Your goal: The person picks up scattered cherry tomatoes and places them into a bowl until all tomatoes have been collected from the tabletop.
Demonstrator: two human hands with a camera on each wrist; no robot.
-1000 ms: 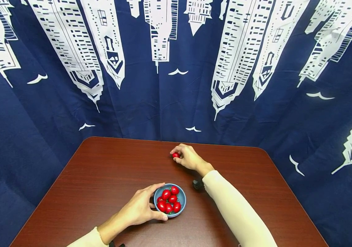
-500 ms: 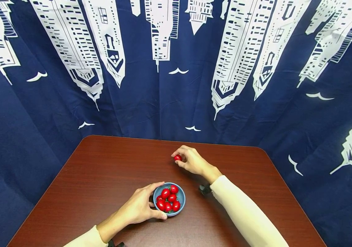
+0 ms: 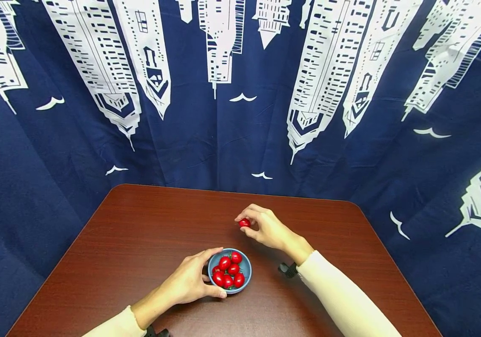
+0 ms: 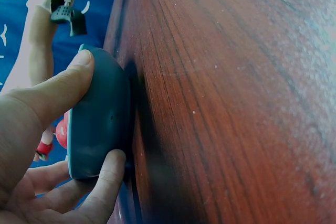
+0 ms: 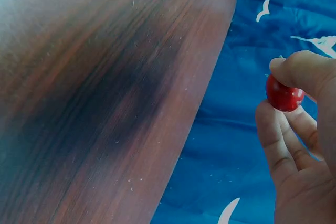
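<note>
A small blue bowl (image 3: 247, 270) stands on the table, with several red cherry tomatoes (image 3: 233, 269) in it. My left hand (image 3: 187, 279) grips the bowl from its left side. In the left wrist view, the thumb lies on the rim of the bowl (image 4: 102, 116) and the fingers curl about the opposite side. Farther back and to the right of the bowl, my right hand (image 3: 270, 230) pinches a single cherry tomato (image 3: 244, 223) above the table. The right wrist view shows that tomato (image 5: 284, 94) between thumb and fingertips.
The brown wooden table (image 3: 151, 224) has rounded far corners. Behind it hangs a dark blue curtain (image 3: 189, 140) printed with white buildings and birds. A black wrist-worn device (image 3: 287, 270) shows below the right sleeve (image 3: 341, 292).
My right hand has lifted the cherry tomato and drawn it slightly nearer and to the right. The left hand stays on the bowl.
</note>
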